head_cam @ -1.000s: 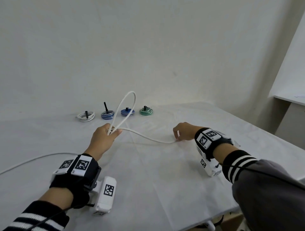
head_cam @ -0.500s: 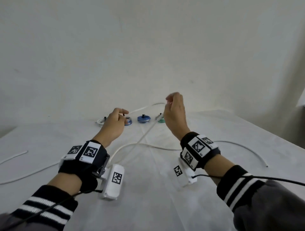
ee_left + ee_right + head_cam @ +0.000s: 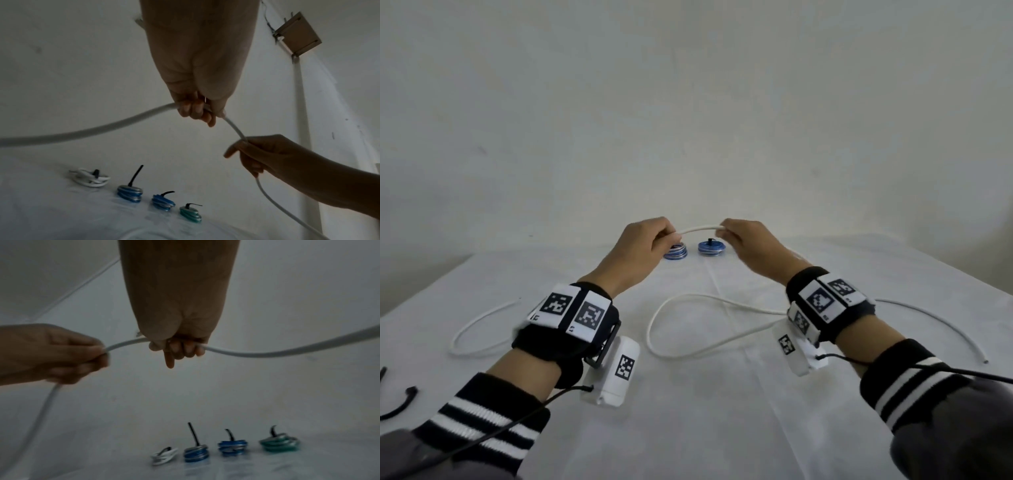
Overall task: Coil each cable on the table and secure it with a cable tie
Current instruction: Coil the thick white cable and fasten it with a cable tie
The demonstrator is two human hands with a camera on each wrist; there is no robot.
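Head view showed both hands raised above the table (image 3: 722, 411), each clasping the same white cable (image 3: 700, 229). The left hand (image 3: 643, 245) pinched it with curled fingers, and the right hand (image 3: 748, 241) closed round it just beside, so that only a short arched span ran left to right between them. From the right hand the cable dropped toward the person and lay in a loose loop on the white cloth between the wrists, its far end trailing off to the right; from the left hand it fell away to the left and curved along the cloth. The slack lay below and behind both grips, so I judged that the next turn of the coil would be drawn up from there. The cable looked smooth, round and fairly stiff, holding its bends. Beyond the hands stood four finished coils (image 3: 226, 447), white, two blue and green, each bound with a black tie. A loose black cable tie (image 3: 400, 402) lay at the near left edge.
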